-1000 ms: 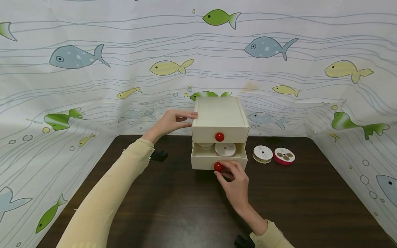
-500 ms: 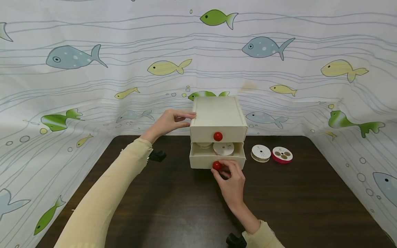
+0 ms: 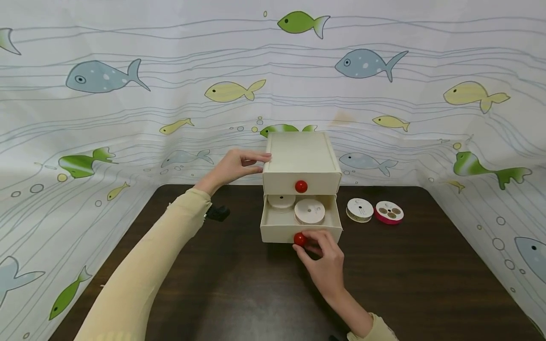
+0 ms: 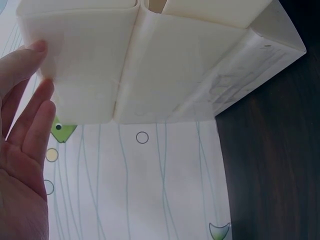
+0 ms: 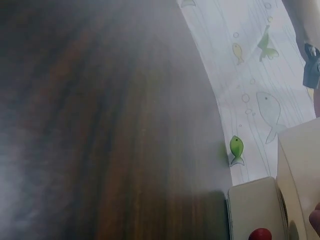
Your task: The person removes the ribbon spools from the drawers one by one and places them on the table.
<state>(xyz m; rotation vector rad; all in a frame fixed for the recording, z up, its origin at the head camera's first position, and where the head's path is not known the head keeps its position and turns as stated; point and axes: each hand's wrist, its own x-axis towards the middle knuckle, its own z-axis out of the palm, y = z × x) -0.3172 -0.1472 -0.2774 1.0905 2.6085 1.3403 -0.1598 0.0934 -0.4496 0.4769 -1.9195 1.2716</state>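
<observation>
1. Head view, far left: a cream sleeve (image 3: 145, 274) reaches across the dark bench (image 3: 222, 293).
2. At its end the left hand (image 3: 232, 166) rests on the left side of the cream drawer box (image 3: 300, 158), fingers straight and thumb on the top edge.
3. Below, the bottom drawer (image 3: 300, 222) stands pulled out toward the person, with two pale spools (image 3: 309, 211) lying flat inside.
4. At the drawer front, the right hand (image 3: 326, 258) pinches the red knob (image 3: 300, 239) between thumb and fingertips.
5. The top drawer's red knob (image 3: 301, 186) sits untouched above.
6. Right of the box, a white spool (image 3: 360, 210) and a pink spool (image 3: 389, 212) lie side by side on the bench.
</observation>
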